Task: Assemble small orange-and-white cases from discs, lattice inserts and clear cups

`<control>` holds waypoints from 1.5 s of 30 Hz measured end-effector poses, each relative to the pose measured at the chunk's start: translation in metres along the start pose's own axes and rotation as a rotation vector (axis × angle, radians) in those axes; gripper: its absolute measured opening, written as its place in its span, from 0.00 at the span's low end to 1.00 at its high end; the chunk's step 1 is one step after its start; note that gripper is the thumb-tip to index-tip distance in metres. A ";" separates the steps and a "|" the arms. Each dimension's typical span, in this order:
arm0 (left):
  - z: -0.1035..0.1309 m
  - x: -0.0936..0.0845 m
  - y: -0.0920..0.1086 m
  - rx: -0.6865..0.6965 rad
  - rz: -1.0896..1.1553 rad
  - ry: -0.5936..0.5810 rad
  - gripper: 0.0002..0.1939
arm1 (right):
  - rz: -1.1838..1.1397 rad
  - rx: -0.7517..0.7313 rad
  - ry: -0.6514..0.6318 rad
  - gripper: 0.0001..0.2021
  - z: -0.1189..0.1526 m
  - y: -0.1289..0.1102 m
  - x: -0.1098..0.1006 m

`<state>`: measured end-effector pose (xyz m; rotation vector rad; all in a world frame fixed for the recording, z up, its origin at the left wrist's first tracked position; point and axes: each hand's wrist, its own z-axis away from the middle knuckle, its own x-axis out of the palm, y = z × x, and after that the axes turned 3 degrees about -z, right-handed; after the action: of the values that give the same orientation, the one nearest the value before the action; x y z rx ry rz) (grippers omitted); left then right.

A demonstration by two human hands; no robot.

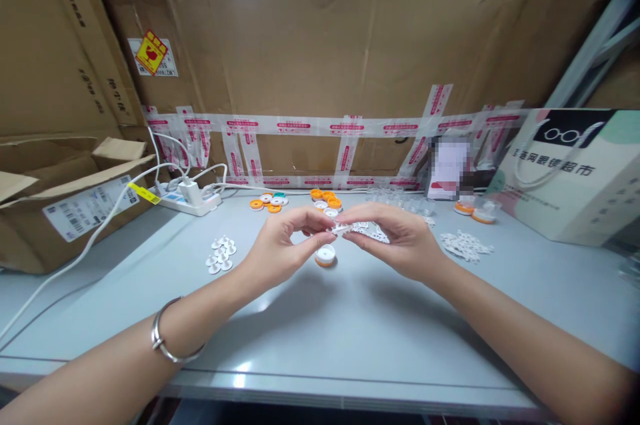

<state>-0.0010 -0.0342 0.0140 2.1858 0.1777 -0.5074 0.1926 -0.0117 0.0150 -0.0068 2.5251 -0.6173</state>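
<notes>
Between the fingertips of both hands is a small white plastic part (342,229), above the middle of the table. My left hand (285,245) pinches its left side, and my right hand (395,238) pinches its right side. Just below the fingertips, an orange and white round piece (325,255) rests on the table. Behind the hands lie orange rings (327,198) and white rings. Partly hidden by my right hand is a pile of small white pieces (371,231). Several white pegged discs (221,255) stand left of my left hand.
A power strip (193,201) with white cables and an open carton (65,205) are at the left. Orange and white discs (275,202) lie at the back. At the right are small white parts (466,247), clear-topped pieces (484,211) and a paper bag (560,178). A large carton (325,65) stands behind.
</notes>
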 end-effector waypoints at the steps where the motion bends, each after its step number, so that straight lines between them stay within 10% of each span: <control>1: 0.000 0.001 -0.001 -0.003 -0.004 -0.004 0.04 | -0.029 0.031 -0.008 0.11 0.000 0.000 0.000; 14: 0.006 0.003 -0.012 0.556 -0.544 0.205 0.05 | 0.092 0.066 0.030 0.08 0.000 -0.002 0.002; 26: 0.007 0.000 -0.010 0.545 -0.677 0.102 0.06 | 0.220 -0.037 0.029 0.08 0.004 -0.003 0.007; 38: 0.001 0.004 -0.003 -0.157 0.057 0.011 0.07 | -0.236 0.457 0.127 0.10 -0.001 -0.003 0.015; 45: -0.005 0.001 -0.017 -0.401 0.765 -0.149 0.06 | -0.486 0.489 0.150 0.14 -0.006 -0.002 0.019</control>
<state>-0.0039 -0.0195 0.0039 1.6454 -0.5738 -0.1695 0.1735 -0.0136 0.0108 -0.4189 2.4500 -1.4611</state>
